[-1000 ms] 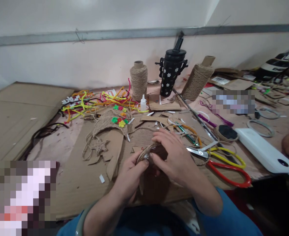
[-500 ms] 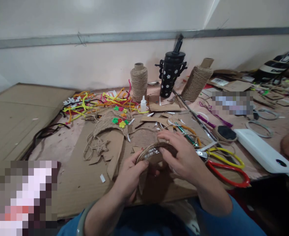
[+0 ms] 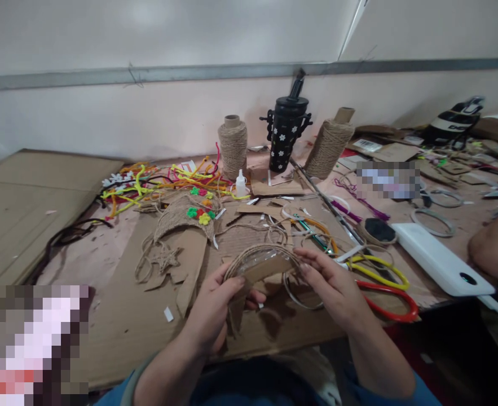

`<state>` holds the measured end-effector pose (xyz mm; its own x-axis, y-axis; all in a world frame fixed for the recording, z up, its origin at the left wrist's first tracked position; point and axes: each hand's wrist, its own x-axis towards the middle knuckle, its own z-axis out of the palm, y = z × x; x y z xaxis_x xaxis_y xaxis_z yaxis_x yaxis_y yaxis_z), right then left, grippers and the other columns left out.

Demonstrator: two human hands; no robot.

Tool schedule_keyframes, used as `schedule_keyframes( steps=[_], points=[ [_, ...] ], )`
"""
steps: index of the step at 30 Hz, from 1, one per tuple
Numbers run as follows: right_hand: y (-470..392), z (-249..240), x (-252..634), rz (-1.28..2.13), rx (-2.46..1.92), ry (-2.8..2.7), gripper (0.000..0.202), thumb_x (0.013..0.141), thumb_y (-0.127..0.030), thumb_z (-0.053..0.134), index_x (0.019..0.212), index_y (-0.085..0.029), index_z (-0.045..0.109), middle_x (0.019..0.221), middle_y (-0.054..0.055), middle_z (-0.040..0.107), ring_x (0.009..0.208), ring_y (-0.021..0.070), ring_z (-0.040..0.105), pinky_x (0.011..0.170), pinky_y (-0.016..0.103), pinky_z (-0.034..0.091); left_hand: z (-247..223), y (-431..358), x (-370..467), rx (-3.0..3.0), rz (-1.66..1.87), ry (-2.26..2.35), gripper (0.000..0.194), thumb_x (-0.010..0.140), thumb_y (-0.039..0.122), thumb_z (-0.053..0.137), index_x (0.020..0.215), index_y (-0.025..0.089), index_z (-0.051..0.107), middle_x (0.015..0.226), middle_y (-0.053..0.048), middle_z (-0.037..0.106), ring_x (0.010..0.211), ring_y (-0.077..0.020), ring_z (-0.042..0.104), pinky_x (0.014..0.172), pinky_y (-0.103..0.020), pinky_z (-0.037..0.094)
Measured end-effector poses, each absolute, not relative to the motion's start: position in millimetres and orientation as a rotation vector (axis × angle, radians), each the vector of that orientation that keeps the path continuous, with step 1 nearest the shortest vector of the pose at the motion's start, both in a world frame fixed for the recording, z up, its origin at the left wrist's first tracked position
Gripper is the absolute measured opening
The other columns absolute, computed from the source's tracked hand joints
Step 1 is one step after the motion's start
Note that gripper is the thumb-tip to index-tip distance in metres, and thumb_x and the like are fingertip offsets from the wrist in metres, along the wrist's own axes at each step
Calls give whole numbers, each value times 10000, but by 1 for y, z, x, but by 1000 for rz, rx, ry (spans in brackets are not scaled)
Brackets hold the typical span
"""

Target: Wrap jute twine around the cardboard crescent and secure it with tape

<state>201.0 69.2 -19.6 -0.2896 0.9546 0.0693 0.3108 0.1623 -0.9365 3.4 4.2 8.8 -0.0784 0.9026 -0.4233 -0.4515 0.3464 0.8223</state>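
Note:
Between my hands is a curved cardboard piece (image 3: 269,268) with jute twine laid along its arched upper edge and a shiny transparent strip on its face. My left hand (image 3: 215,301) grips its left end, thumb in front and fingers behind. At the right end, my right hand (image 3: 329,285) pinches the twine edge between thumb and fingers. A twine-covered crescent (image 3: 183,217) with coloured flowers lies beyond my left hand, and a twine star (image 3: 164,259) sits in front of it. Scissors with red and yellow handles (image 3: 390,301) rest beside my right wrist.
Two jute spools (image 3: 233,149) (image 3: 330,144) flank a black flowered tumbler (image 3: 285,138) by the wall. A small glue bottle (image 3: 241,185), pipe cleaners (image 3: 147,183) and a white power bank (image 3: 441,259) are on the table. Another person's arm (image 3: 496,248) is at the right edge.
My right hand has moved right along the twine edge to its right end, uncovering more of the arch. My left hand keeps its hold. The view has shifted slightly.

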Motion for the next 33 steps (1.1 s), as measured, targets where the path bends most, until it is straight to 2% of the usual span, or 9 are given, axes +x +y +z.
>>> schedule_keyframes(
  steps=[3, 8, 14, 19, 23, 29, 33],
  points=[
    [66, -18, 197, 1308, -1168, -1612, 320, 863, -397, 518, 1109, -204, 587, 960, 54, 684, 811, 174, 652, 726, 315, 540, 8, 3, 3, 500, 1216, 1134, 205, 762, 198, 565, 950, 136, 617, 602, -64, 708, 541, -137, 624, 552, -214, 479],
    [62, -15, 192, 1463, -1098, -1452, 315, 830, -365, 557, 1096, -199, 588, 805, 28, 675, 660, 142, 635, 593, 261, 532, 8, 2, 3, 493, 1216, 1090, 181, 777, 220, 584, 935, 139, 623, 617, -61, 702, 545, -131, 622, 557, -211, 481],
    [66, -21, 196, 1445, -1143, -1414, 322, 815, -394, 574, 1046, -176, 629, 779, 30, 673, 637, 137, 631, 601, 262, 531, 9, 4, 3, 505, 1199, 1084, 274, 749, 266, 647, 992, 138, 652, 661, -56, 706, 574, -140, 630, 579, -226, 492],
    [72, -17, 209, 1492, -1092, -1495, 303, 841, -391, 549, 1058, -200, 641, 898, 39, 678, 687, 138, 639, 636, 258, 531, 7, 4, 2, 541, 1212, 1192, 228, 706, 264, 713, 913, 170, 713, 868, -48, 726, 790, -149, 643, 676, -188, 478],
    [74, -2, 210, 1390, -1058, -1802, 255, 873, -308, 492, 1046, -213, 653, 838, 25, 678, 681, 131, 624, 595, 228, 494, 6, 4, 1, 552, 1176, 1180, 219, 696, 299, 737, 884, 188, 727, 815, -31, 724, 740, -132, 632, 690, -197, 475],
    [72, 12, 197, 1170, -957, -2222, 277, 888, -228, 440, 1075, -205, 643, 868, 20, 696, 718, 123, 622, 612, 219, 458, 4, 4, 2, 610, 1064, 1225, 276, 619, 329, 784, 837, 168, 733, 698, -29, 699, 629, -120, 591, 592, -201, 453],
    [72, 16, 192, 1025, -891, -2315, 263, 876, -199, 445, 1038, -187, 651, 901, 18, 708, 784, 125, 635, 686, 224, 455, 2, 3, 2, 693, 1017, 1318, 188, 642, 287, 749, 784, 166, 725, 659, -8, 665, 568, -94, 540, 527, -185, 411]
  ],
)
